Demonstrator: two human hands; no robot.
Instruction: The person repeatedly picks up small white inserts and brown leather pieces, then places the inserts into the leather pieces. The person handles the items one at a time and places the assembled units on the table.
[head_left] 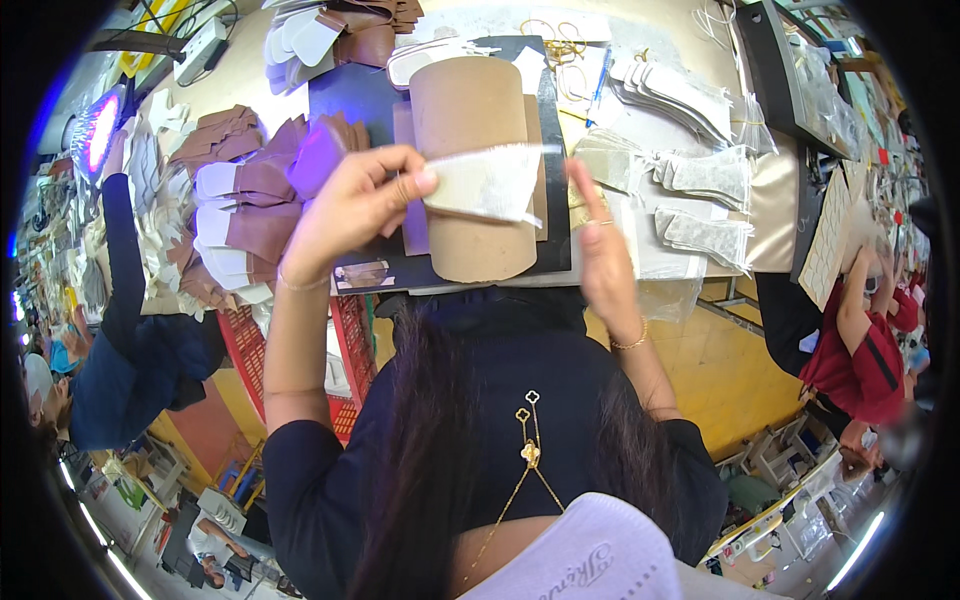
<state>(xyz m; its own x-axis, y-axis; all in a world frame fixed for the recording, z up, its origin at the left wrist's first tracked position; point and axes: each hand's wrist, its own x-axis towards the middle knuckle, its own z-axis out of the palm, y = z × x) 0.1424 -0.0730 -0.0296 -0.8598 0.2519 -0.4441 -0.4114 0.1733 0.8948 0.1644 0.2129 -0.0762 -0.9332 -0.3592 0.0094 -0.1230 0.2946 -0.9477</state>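
My left hand (355, 205) pinches the narrow end of a pale cream cut piece (487, 184) between thumb and fingers. The piece stretches sideways over a tan curved form (470, 100), and a thin strip shows along its right end. To the right of the form, my right hand (607, 260) is held on edge with its fingers stretched out, apart from the piece. Nothing shows in that hand. The form stands on a dark board (350, 110) at the table's front edge.
Brown and white cut pieces (240, 230) lie stacked at the left. White piece stacks (700, 175) lie at the right, near a blue pen (601, 72) and yellow bands (553, 42). A red crate (352, 345) is below the table. Co-workers sit on both sides.
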